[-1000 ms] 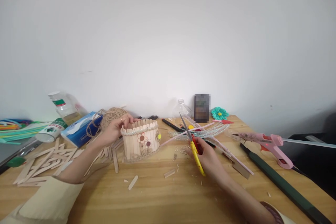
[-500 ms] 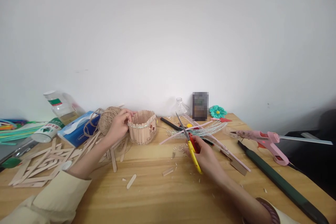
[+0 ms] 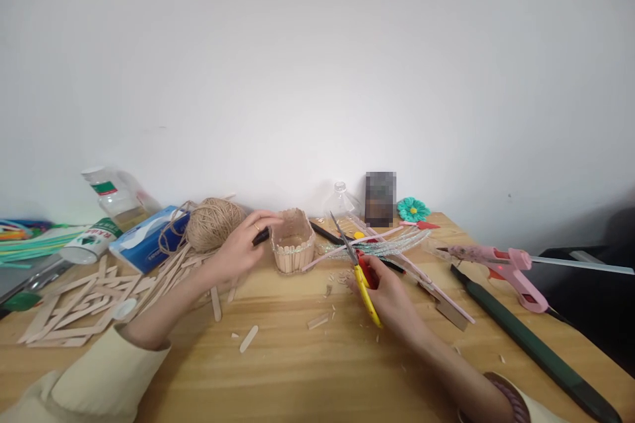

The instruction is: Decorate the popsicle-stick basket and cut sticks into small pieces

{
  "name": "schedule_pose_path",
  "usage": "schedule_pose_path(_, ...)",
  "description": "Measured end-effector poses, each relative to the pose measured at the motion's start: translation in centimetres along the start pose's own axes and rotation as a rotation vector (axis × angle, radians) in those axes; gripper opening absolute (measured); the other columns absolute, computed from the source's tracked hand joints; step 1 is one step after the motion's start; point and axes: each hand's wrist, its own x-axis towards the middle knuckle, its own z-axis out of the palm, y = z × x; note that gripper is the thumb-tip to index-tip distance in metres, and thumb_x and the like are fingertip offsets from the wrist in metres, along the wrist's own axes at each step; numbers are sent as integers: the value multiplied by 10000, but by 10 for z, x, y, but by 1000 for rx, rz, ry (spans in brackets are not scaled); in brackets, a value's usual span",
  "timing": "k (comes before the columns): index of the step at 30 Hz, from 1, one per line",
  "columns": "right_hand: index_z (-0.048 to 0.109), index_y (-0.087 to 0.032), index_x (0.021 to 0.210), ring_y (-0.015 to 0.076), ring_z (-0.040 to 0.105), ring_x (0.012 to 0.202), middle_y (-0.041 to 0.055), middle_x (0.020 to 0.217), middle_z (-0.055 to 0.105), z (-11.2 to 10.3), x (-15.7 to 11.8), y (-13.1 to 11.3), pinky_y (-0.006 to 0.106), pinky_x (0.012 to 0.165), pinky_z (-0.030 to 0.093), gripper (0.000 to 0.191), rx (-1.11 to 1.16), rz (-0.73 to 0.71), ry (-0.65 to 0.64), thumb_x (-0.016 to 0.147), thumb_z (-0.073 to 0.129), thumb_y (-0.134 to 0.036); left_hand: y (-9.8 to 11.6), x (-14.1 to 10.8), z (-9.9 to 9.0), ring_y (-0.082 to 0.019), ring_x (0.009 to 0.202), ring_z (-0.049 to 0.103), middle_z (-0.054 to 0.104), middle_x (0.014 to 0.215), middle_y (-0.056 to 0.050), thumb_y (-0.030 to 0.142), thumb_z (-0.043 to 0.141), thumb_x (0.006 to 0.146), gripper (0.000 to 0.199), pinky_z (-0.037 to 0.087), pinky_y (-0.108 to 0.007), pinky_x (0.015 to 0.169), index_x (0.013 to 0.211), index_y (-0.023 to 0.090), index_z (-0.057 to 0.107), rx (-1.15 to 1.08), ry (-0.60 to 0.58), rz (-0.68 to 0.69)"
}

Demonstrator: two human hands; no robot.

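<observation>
A small basket of upright craft sticks [image 3: 294, 259] stands on the table, with a glittery trim round its rim. My left hand [image 3: 243, 246] is at its left side, slightly blurred. Its fingers stretch forward, with the tips at the basket's back left rim; whether they press on it I cannot tell. Scissors [image 3: 366, 294] with yellow and red handles are in my right hand [image 3: 389, 294], whose fingers wrap the red handle. The blades stand a little apart and point away from me, over silvery tinsel stems [image 3: 391, 248] and pink ones.
A twine ball [image 3: 214, 221], a blue tissue pack [image 3: 149, 241] and loose craft sticks [image 3: 94, 304] crowd the left. Rightward lie a pink glue gun [image 3: 501, 261], a dark green long-bodied tool [image 3: 530, 344] and a teal flower [image 3: 413, 209]. A clear bottle [image 3: 340, 201] stands behind.
The basket has shifted right and turned, so its brown dots no longer show. My left hand has moved right with it and its fingers have straightened. My right hand stays in place with the scissors.
</observation>
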Motion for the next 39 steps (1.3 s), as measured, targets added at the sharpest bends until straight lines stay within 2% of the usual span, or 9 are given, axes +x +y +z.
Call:
schedule_pose_path(4, 566, -184, 869, 208, 558, 725, 19, 766, 604, 1, 1, 3, 301, 655, 455, 239, 8, -2, 1, 660, 617, -288, -21, 18, -9, -268, 1320, 315, 495, 1297, -60, -37, 481, 646, 628, 260, -481, 1093, 1203, 250, 529, 22, -80, 29)
schedule_pose_path(7, 566, -188, 882, 209, 563, 710, 12, 746, 593, 1, 2, 4, 303, 648, 456, 267, 1, 5, 7, 659, 642, -313, -27, 29, -11, -300, 1305, 328, 568, 1156, -37, 7, 599, 633, 374, 294, -470, 1069, 900, 258, 671, 32, -125, 48)
schedule_pose_path(13, 564, -194, 846, 212, 579, 681, 16, 733, 594, 1, 3, 1, 315, 633, 470, 310, 11, 24, 2, 642, 667, -404, 0, 31, -13, -306, 1114, 421, 515, 1021, -57, 176, 755, 614, 115, 354, -453, 956, 662, 211, 657, 18, -14, -23)
schedule_pose_path(19, 564, -204, 827, 224, 590, 702, 26, 748, 615, 4, 2, -5, 314, 640, 480, 368, 12, 27, 3, 597, 708, -453, 27, 15, 8, -267, 952, 464, 523, 874, -37, 306, 791, 594, 199, 403, -409, 866, 669, 203, 638, -133, 95, -147)
schedule_pose_path(25, 568, -193, 870, 225, 603, 703, 28, 745, 626, 4, 1, -5, 311, 627, 482, 374, -9, 23, 15, 632, 691, -455, -7, 2, 7, -215, 1044, 509, 520, 1076, -76, 278, 442, 856, 239, 379, -424, 955, 1056, 196, 544, -417, 282, -335)
schedule_pose_path(28, 569, -184, 920, 233, 613, 724, 46, 780, 643, 3, 3, -3, 326, 645, 491, 385, -37, 18, 39, 647, 674, -435, -29, -2, 6, -250, 1049, 555, 585, 1054, -110, 226, 602, 723, 391, 400, -473, 938, 1098, 158, 511, -580, 193, -416)
schedule_pose_path(32, 572, -176, 943, 237, 625, 738, 62, 808, 659, 2, 9, -1, 343, 666, 501, 376, -106, 1, 72, 652, 637, -403, -28, -8, 27, -320, 1207, 480, 523, 1249, -205, 180, 816, 479, 917, 370, -511, 989, 1285, 156, 378, -758, 31, -443)
schedule_pose_path(36, 587, -155, 1007, 235, 611, 732, 72, 841, 653, -1, 12, -3, 350, 669, 484, 409, -246, -36, 124, 664, 581, -378, -10, -5, 61, -305, 1323, 346, 319, 1438, -215, 211, 860, 446, 1285, 259, -487, 1084, 1428, 231, 32, -867, 38, -424)
schedule_pose_path(39, 602, -145, 1008, 250, 587, 729, 80, 831, 635, -7, 14, -4, 381, 690, 460, 428, -404, -60, 170, 669, 581, -405, -4, 1, 73, -299, 1333, 330, 333, 1433, -203, 221, 872, 432, 1317, 225, -461, 1108, 1423, 213, 4, -921, 82, -427)
